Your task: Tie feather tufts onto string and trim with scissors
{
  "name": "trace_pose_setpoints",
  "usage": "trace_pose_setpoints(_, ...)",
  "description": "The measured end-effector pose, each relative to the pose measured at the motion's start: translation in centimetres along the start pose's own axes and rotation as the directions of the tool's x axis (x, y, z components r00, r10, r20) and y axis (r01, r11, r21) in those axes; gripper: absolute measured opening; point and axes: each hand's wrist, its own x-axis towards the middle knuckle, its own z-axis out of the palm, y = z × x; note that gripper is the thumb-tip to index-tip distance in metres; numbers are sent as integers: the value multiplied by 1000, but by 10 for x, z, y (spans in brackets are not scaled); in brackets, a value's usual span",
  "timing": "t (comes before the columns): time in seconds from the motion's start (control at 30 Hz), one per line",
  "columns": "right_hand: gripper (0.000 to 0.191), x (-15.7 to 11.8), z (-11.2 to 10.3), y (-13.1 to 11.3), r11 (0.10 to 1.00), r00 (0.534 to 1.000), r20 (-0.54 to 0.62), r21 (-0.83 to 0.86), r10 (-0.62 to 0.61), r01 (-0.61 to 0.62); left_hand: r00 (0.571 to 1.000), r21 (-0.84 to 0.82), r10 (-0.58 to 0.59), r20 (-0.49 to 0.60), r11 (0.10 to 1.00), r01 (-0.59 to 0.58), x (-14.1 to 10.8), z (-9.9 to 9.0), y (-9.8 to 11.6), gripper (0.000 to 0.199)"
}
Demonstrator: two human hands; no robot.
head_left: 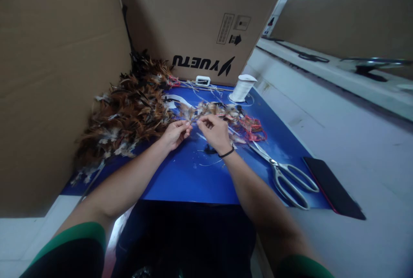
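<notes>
My left hand [177, 134] pinches a small tuft of brown feathers [186, 112] over the blue tabletop [183, 174]. Close beside it, my right hand [215, 131] has its thumb and fingertips pressed together near the tuft; what it grips, if anything, is too small to make out. A large heap of brown and black feathers [132, 106] lies to the left of my hands. Behind and right of my right hand are loose pale feathers [209, 108] and a tangle of red string [253, 128].
Large scissors [280, 172] lie at the right, blades toward the feathers, beside a dark flat phone-like object [334, 187]. A white spool [242, 88] and a small white-framed device [203, 81] stand farther back. Cardboard walls [193, 15] enclose the back and left.
</notes>
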Motion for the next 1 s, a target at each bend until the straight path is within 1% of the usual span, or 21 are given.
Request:
trace_pose_setpoints(0.1,11,1,5,3,984,987,111,124,114,-128,1000,48,8,20,999,-9,-1,0,-1,15)
trace_pose_setpoints(0.2,14,1,9,8,969,979,146,181,143,-168,997,98,49,67,994,-56,-2,0,-3,20)
trace_pose_setpoints(0.3,15,0,11,11,968,978,157,192,135,-164,991,140,90,101,985,-103,-3,-1,-5,24)
trace_pose_setpoints(0.4,13,0,11,13,969,978,155,183,138,-165,989,177,108,99,976,-125,-3,-1,-5,26)
trace_pose_setpoints(0.47,13,0,12,15,973,981,149,178,120,-146,990,194,108,85,973,-123,-4,0,-4,27)
trace_pose_setpoints(0.57,12,0,11,17,984,989,131,156,65,-85,993,201,100,65,973,-111,-4,0,-3,28)
trace_pose_setpoints(0.77,10,1,9,19,993,994,108,115,-9,-3,995,221,75,72,971,-90,-3,-1,-1,29)
trace_pose_setpoints(0.9,11,1,8,18,989,993,118,147,1,-18,990,248,72,117,964,-99,-2,-3,-1,30)
trace_pose_setpoints(1.0,14,2,7,17,981,988,148,178,51,-77,981,265,93,171,954,-137,-1,-4,-1,32)
